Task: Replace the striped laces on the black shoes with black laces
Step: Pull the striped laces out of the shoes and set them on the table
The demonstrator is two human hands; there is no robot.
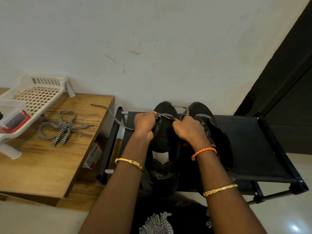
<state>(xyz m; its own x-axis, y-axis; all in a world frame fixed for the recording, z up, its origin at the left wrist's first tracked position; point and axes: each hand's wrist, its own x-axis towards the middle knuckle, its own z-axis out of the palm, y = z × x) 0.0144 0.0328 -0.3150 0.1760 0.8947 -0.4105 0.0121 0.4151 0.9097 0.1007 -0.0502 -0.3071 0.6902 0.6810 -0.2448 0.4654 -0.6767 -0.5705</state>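
Two forearms reaching forward; left hand [145, 123] and right hand [187, 128] each clenched round striped lace [166, 116] over black shoe [164, 139] on rack [249, 149]. Risk: hard tugging snagging lace in eyelets.

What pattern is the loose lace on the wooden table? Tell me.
Black-and-white zigzag stripes on the lace; the head view shows it.

Bare forearms: a gold bangle [129, 163] on the left wrist, an orange braided thread [203, 153] and gold bangle [220, 190] on the right.
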